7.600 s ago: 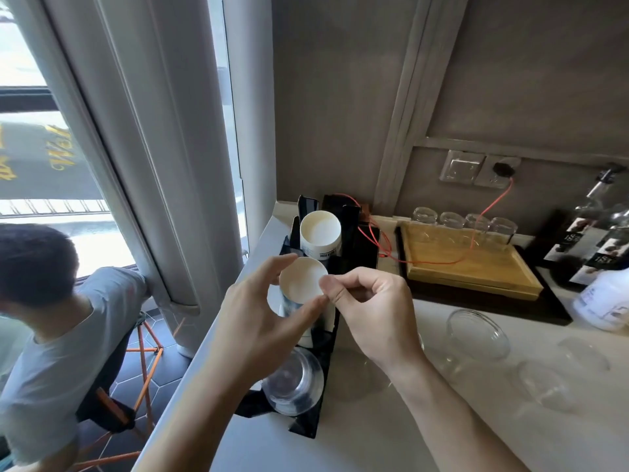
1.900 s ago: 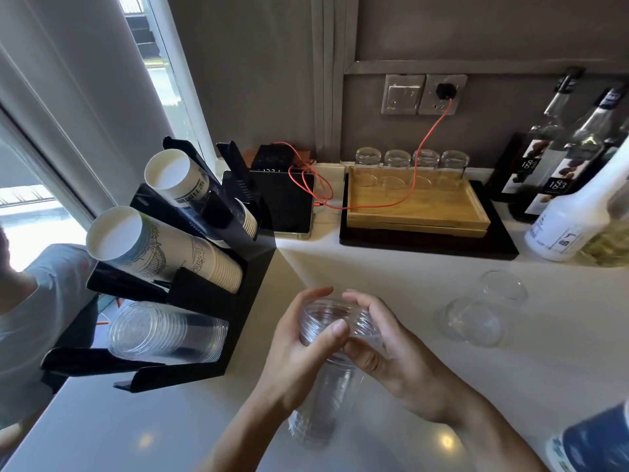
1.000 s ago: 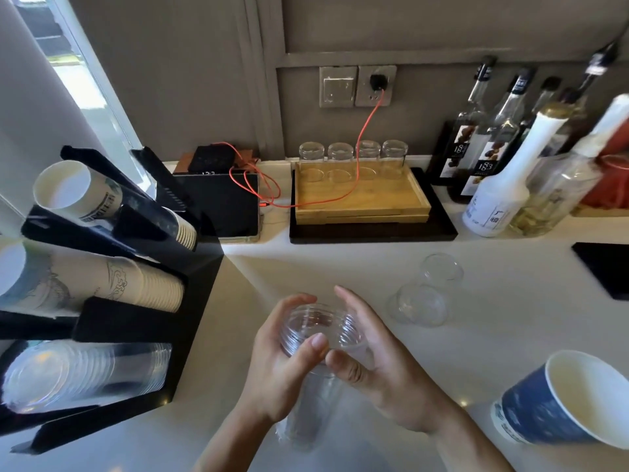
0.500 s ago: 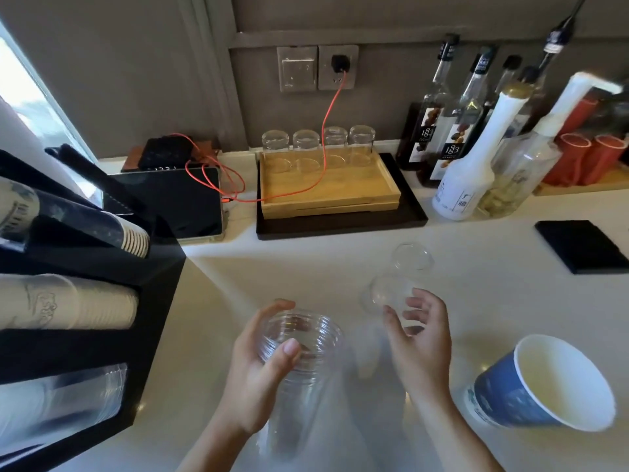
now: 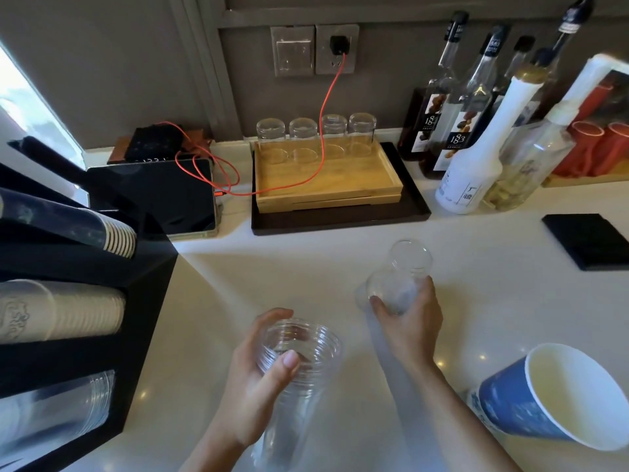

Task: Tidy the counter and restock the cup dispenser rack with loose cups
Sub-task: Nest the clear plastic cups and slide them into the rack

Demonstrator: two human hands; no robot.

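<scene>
- Two loose clear cups on the white surface (image 5: 238, 277): near one (image 5: 388, 294) on its side, far one (image 5: 410, 255) just behind, touching or overlapping it.
- Right hand (image 5: 408, 321) curled around the near cup, fingers closed on its wall.
- Left hand (image 5: 262, 373) wrapped around a nested stack of clear cups (image 5: 296, 356), thumb across the rims.
- Black dispenser rack (image 5: 136, 318) at left, holding paper and clear cups.
- Blue paper cup (image 5: 510, 410) at lower right.

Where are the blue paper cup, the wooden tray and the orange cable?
Blue paper cup (image 5: 510, 408), head view, outer side wall.
Wooden tray (image 5: 326, 195), head view, front rim.
Orange cable (image 5: 328, 97), head view, stretch below plug.
</scene>
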